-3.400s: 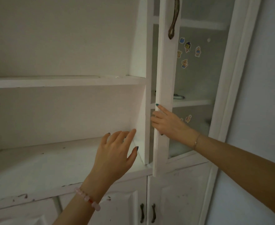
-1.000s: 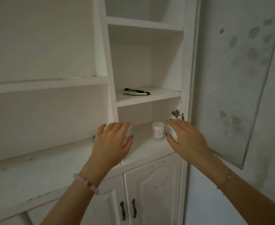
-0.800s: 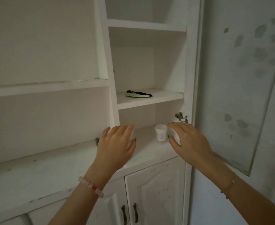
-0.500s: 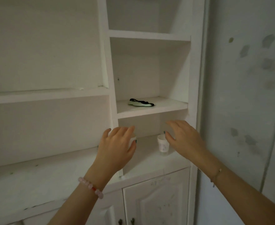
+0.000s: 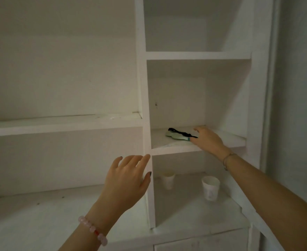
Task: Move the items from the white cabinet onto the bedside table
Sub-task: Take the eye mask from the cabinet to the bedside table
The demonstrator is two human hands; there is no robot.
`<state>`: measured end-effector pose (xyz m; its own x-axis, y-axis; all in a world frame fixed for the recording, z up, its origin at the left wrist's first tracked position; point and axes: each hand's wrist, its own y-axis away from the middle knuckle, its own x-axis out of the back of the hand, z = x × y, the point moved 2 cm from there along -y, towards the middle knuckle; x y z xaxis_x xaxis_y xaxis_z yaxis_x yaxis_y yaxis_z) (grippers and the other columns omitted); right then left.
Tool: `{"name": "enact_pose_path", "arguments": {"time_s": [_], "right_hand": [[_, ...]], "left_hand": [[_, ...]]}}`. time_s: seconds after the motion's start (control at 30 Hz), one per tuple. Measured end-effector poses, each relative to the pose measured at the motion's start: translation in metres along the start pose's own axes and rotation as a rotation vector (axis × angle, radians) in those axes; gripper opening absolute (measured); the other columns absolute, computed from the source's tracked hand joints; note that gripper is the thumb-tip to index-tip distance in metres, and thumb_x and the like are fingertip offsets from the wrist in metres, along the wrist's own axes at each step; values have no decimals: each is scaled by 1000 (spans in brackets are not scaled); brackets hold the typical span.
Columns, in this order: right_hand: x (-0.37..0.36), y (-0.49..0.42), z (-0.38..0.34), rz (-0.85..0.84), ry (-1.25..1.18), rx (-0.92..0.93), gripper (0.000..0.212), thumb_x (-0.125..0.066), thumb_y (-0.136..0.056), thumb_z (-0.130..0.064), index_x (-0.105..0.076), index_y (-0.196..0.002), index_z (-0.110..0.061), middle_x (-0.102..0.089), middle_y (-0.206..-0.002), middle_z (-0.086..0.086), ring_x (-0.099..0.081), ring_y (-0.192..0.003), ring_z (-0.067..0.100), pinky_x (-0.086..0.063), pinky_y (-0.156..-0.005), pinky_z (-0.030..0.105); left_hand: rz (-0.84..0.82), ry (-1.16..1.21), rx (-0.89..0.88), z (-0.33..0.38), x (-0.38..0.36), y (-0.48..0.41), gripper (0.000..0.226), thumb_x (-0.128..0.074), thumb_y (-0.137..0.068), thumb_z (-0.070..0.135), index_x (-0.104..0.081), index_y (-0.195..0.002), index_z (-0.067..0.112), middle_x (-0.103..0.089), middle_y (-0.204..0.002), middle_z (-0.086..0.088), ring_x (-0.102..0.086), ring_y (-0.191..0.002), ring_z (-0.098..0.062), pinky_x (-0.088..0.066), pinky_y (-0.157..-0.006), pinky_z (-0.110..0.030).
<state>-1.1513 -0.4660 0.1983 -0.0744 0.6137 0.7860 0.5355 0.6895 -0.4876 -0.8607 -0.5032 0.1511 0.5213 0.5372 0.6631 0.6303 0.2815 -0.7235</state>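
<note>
Dim white cabinet, door open. The right hand has left the two paper cups below and risen to the middle shelf. There its grip, still apart, touches the right end of the pale green item. Pickup looks imminent. The left hand hovers by the divider, fingers spread, holding nothing.

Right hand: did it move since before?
Yes. The right hand rose from beside the paper cup to the shelf above, reaching the green item.
</note>
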Motion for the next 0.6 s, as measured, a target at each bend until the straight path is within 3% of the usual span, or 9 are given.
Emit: {"name": "enact_pose_path", "arguments": {"time_s": [0.2,0.37,0.5,0.6], "right_hand": [[-20,-30,3,-143,-3,-76,59,-57,-85,-47,-50,-124,-4,-57,-123,16,-55,-105,30,-47,-88,35],[-23,-34,4,-163,-22,-127,57,-57,-82,-53,-56,-114,-6,-61,-103,12,-56,-83,24,-40,-64,28],[-17,-35,0,-122,-54,-158,60,-65,-79,-42,-52,-122,-3,-56,-123,17,-55,-106,30,-46,-91,37],[-12,-30,-2,-83,-118,-145,71,-71,-75,-36,-44,-133,-4,-50,-133,14,-50,-116,29,-43,-93,31]], "left_hand": [[-14,46,-21,-3,-16,0,46,-36,-85,41,-63,-114,18,-71,-101,3,-68,-90,-18,-55,-79,-42],[-54,68,-41,-2,-31,0,44,-39,-85,41,-62,-115,20,-69,-102,6,-67,-92,-17,-54,-83,-42],[-56,89,-52,3,-36,0,43,-38,-85,40,-62,-114,20,-69,-101,5,-67,-92,-16,-53,-84,-42],[-54,107,-57,5,-39,0,43,-39,-85,40,-62,-114,19,-70,-98,5,-67,-89,-16,-54,-82,-41]]}}
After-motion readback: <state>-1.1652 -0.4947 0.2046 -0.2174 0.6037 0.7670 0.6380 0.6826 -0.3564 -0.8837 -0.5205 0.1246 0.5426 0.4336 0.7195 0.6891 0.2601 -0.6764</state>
